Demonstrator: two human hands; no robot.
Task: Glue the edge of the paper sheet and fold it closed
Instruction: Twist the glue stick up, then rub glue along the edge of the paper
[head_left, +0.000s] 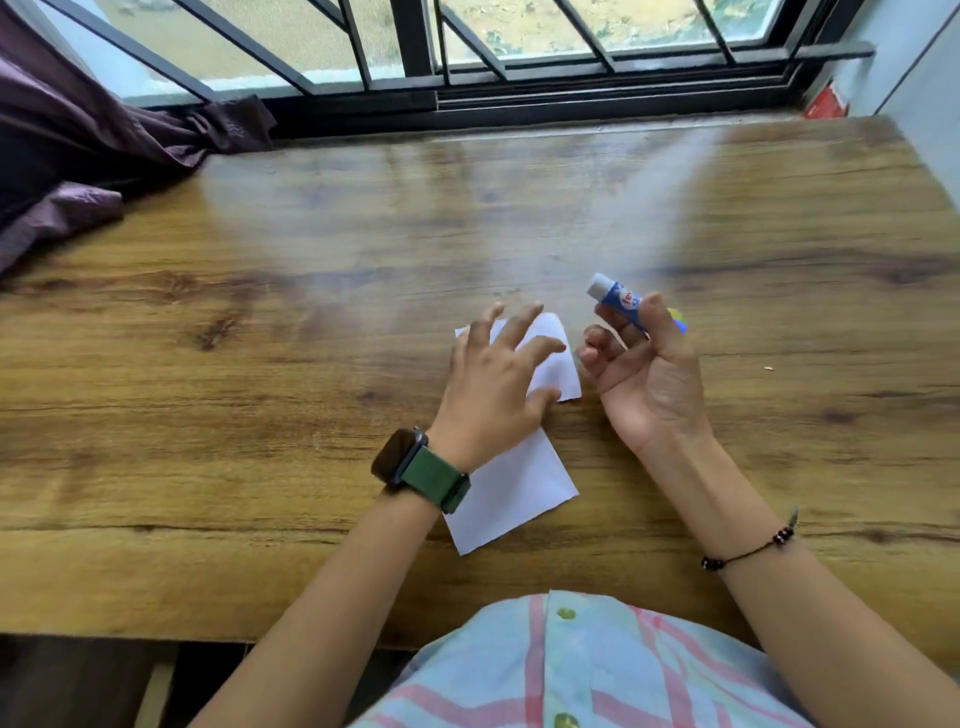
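Scene: a person at a wooden counter (311, 322) beside a barred window, one white paper sheet (511, 488) lying flat before them.
Left hand (493, 384): fingers spread and relaxed over the far part of the sheet, clasping nothing; whether it presses the paper cannot be told.
Right hand (644, 374): raised just right of the sheet, its grip pinched round one glue stick (618, 301), white end pointing up and away.
Cap: on or off cannot be told.
Step, as judged: readying glue for the edge.
Doing it well: pin the sheet flat, run glue thinly along one edge, fold over, then press.
Count: one sheet, one glue stick, two hands, one wristwatch (421, 470), one bracelet (753, 551).
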